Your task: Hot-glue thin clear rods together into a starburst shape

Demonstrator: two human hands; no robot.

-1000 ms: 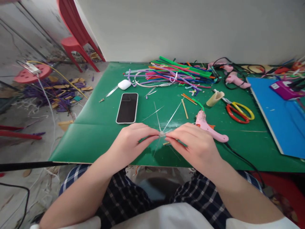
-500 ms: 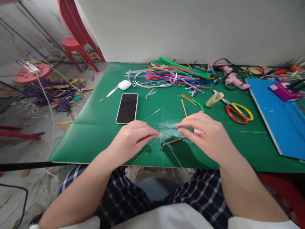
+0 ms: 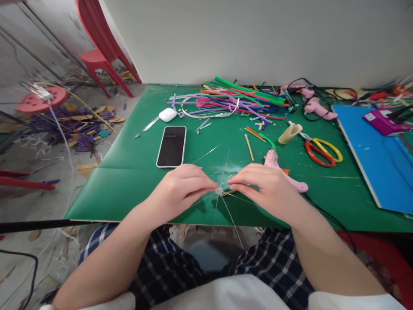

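Left of centre, the phone (image 3: 171, 147) lies on the green counter (image 3: 129, 185), near enough to the left hand (image 3: 180, 191) that a careless swing might nudge it. That hand's grip is pinched on the clear hub (image 3: 220, 190) at lower centre; squeezing too hard could work loose the thin spokes (image 3: 232, 222), some of which reach past the counter's near edge in the frame and might snag. Just right of the hub, the right hand's (image 3: 267, 187) fingertips nearly meet; whether they clamp a spoke I cannot tell. Behind that hand, the pink glue gun (image 3: 272, 158), if hot, could burn a backward sweep.
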